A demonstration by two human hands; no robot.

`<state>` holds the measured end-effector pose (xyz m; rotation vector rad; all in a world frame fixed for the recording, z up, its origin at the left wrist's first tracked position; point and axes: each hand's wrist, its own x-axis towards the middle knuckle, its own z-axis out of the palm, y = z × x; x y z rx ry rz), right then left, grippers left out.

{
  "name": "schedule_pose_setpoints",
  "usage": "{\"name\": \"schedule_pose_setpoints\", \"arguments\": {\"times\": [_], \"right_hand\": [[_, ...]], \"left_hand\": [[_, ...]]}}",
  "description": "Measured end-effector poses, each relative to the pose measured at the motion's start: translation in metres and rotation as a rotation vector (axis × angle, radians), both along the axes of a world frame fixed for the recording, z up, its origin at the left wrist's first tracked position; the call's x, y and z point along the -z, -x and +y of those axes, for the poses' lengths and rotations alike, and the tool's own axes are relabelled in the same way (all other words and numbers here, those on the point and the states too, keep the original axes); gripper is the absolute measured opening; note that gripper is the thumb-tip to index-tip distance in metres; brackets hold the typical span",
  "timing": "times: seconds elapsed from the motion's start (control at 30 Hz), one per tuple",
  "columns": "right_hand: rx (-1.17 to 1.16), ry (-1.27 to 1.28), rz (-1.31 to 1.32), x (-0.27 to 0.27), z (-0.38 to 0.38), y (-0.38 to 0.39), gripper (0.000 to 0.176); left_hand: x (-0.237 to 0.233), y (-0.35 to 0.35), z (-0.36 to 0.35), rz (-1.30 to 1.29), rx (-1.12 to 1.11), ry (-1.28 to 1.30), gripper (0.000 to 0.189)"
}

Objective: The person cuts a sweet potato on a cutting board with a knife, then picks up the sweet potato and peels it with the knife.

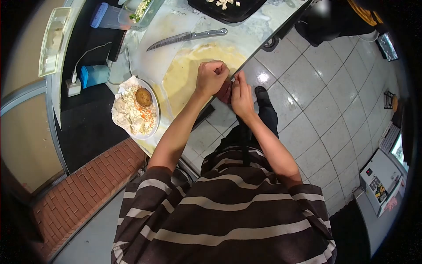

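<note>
My left hand (212, 78) is curled closed over the counter's edge. My right hand (241, 94) is beside it, fingers pressed together and pointing up. A dark red, crumpled-looking thing (223, 93) shows between them, just off the edge; both hands partly cover it and I cannot tell its kind. Under my left hand spreads a pale yellow, rounded surface (184, 72) on the counter. Beyond it lies a knife (187, 38) with a grey handle, its blade toward the left. To the left, a white oval plate (154, 121) holds shredded white and orange food with a round brown piece (143, 97).
At the far edge are a black tray (228, 16) of pale chunks and a clear container (151, 15) of chopped greens. A blue-lidded container (103, 16) and a blue box (94, 76) stand left. A dark-clothed person (329, 22) is at upper right above the tiled floor (307, 97).
</note>
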<state>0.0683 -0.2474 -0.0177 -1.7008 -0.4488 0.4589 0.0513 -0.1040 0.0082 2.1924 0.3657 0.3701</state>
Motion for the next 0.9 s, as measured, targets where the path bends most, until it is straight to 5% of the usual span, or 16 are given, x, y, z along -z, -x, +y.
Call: {"name": "schedule_pose_setpoints", "arguments": {"times": [0.2, 0.47, 0.9], "right_hand": [[-0.068, -0.057, 0.027, 0.01, -0.002, -0.006, 0.011], [-0.168, 0.068, 0.058, 0.012, -0.006, -0.019, 0.015], [-0.245, 0.062, -0.072, 0.007, 0.001, -0.027, 0.02]], "left_hand": [[-0.004, 0.003, -0.004, 0.117, -0.083, -0.005, 0.015], [-0.016, -0.006, -0.024, 0.466, -0.274, -0.399, 0.023], [-0.006, 0.006, -0.015, 0.212, -0.307, -0.155, 0.019]]}}
